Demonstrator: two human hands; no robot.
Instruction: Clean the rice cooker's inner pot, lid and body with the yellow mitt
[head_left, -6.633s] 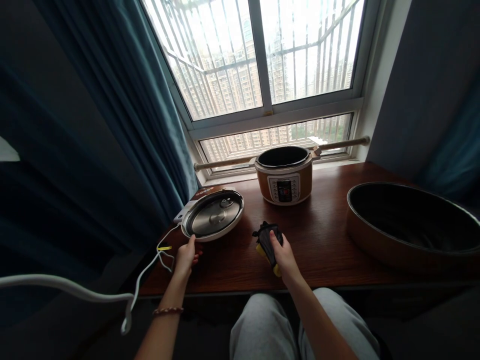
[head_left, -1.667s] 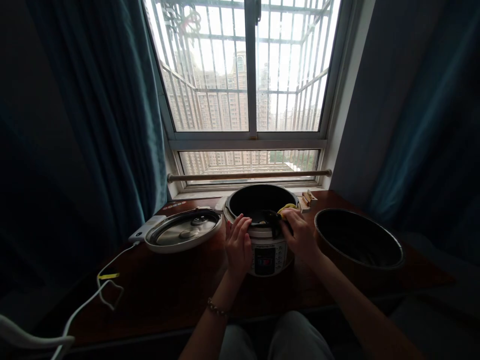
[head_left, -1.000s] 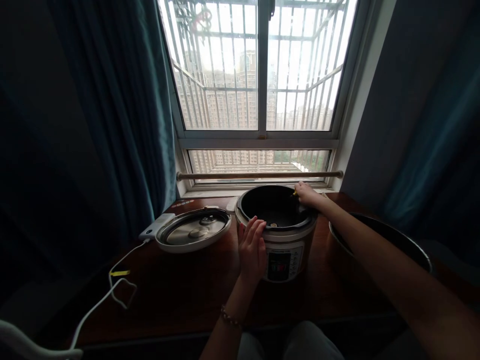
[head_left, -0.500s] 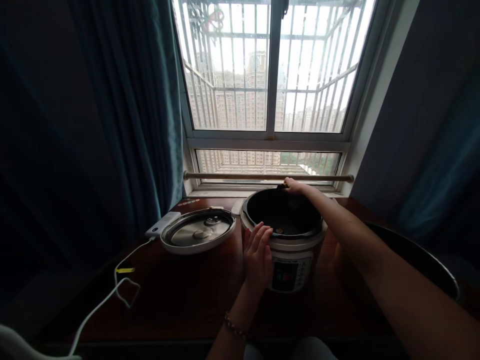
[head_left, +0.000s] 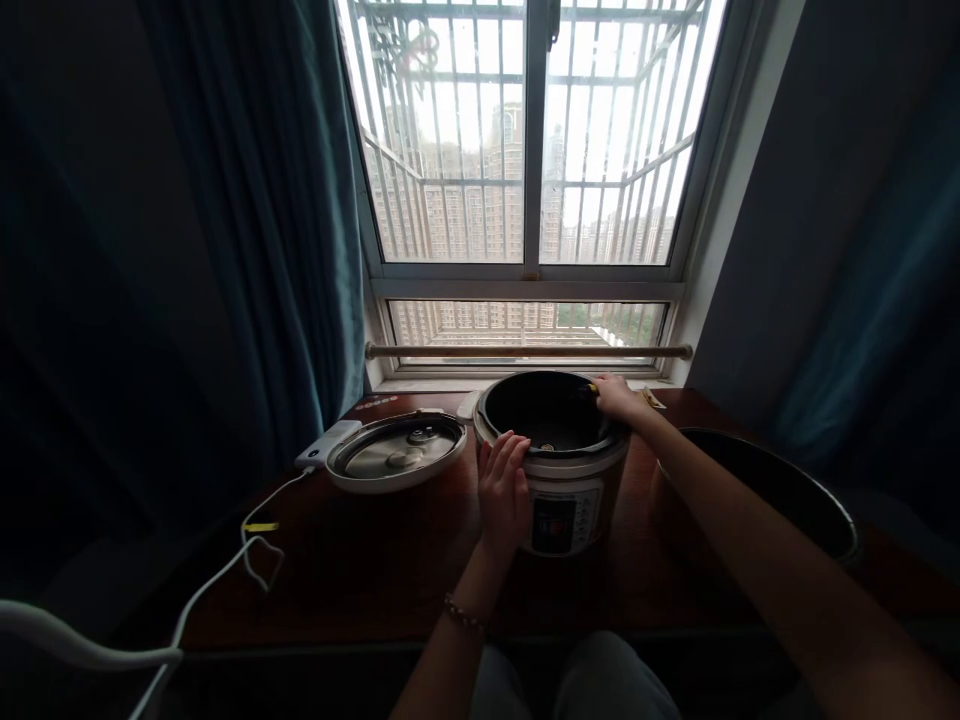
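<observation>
A white electric pressure cooker stands uncovered on the table, its button panel facing me. My left hand lies with outstretched fingers against the cooker's near left rim. At the far right rim is my right hand, its fingers closed on a dark thing with a yellow part; its kind is not clear. Low inside the dark cooker well shows a small round metallic part. The cooker's round lid rests to the left, metal underside up.
A large dark round pot sits to the right under my forearm. On the left are a white power strip and a white cable with a yellow tag. A horizontal rod crosses the window behind the table.
My right hand has moved from the cooker's far rim round to its right side, with the dark and yellow thing. My left hand stays at the near rim. The view has shifted slightly.
</observation>
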